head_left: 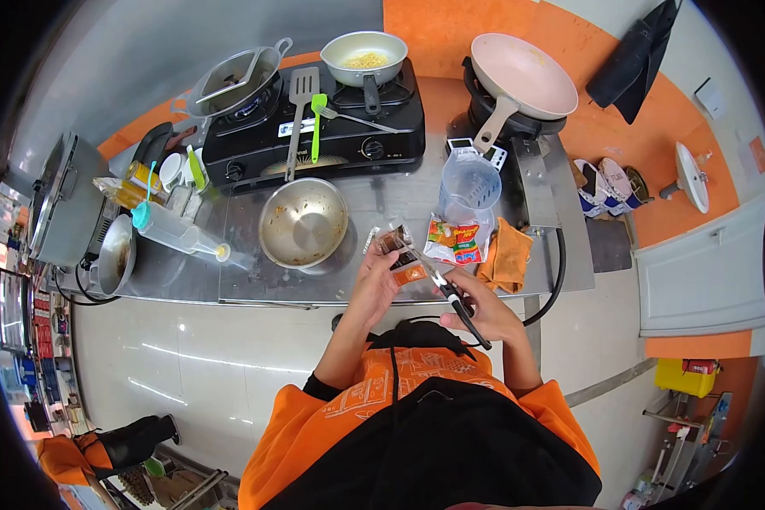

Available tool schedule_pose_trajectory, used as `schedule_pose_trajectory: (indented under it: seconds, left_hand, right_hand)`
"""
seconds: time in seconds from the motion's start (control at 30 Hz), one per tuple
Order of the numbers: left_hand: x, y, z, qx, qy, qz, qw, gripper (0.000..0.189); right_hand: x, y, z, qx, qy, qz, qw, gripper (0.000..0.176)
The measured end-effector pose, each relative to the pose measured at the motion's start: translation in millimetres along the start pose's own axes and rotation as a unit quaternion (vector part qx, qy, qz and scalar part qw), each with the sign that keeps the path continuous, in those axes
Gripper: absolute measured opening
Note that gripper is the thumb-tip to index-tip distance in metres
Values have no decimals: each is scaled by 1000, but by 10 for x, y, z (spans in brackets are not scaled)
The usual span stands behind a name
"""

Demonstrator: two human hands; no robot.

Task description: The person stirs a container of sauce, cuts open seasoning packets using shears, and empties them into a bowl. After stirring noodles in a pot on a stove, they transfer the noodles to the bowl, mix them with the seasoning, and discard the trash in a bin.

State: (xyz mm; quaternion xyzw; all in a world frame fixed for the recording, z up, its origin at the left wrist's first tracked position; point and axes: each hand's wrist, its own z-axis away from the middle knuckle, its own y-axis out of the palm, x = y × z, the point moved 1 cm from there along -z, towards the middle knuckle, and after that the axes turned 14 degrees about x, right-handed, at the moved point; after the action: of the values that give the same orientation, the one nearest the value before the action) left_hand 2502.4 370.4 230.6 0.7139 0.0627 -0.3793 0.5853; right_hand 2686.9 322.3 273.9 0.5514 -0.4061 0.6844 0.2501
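Pinched in my left hand [374, 287] are small seasoning sachets, a dark brown one [393, 239] and an orange one [411, 273]. My right hand [487, 310] is wrapped round a pair of scissors [456, 299] with black handles, its blades pointing at the sachets. Whether the blades have cut into them I cannot make out. Just beyond my hands a red and yellow instant noodle packet [456, 240] lies on the steel counter, in front of a clear measuring jug [470, 181]. A steel bowl [303, 223] with food bits stands to the left.
Behind is a black gas stove [336, 155] with a pan of noodles [365, 59], a grey pot [238, 85], a spatula [302, 110] and a green brush [317, 127]. A pink frying pan [524, 75] and an orange cloth [507, 257] are at right, a squeeze bottle [174, 228] at left.
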Motion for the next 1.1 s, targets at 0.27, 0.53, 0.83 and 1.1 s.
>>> schedule_pose_trajectory:
  seconds: [0.27, 0.53, 0.83, 1.1]
  left_hand:
    - [9, -14, 18, 6, -6, 12, 1000, 36]
    - [-6, 28, 21, 2, -2, -1, 1000, 33]
    - [-53, 76, 54, 17, 2, -4, 1000, 33]
    - [-72, 80, 80, 40, 2, 1, 999, 32]
  right_hand:
    - [-46, 34, -12, -2, 10, -16, 1000, 41]
    - [-19, 48, -15, 6, 17, -11, 1000, 43]
    - [90, -13, -6, -4, 21, 33, 999, 45]
    - [120, 14, -32, 6, -1, 26, 1000, 47]
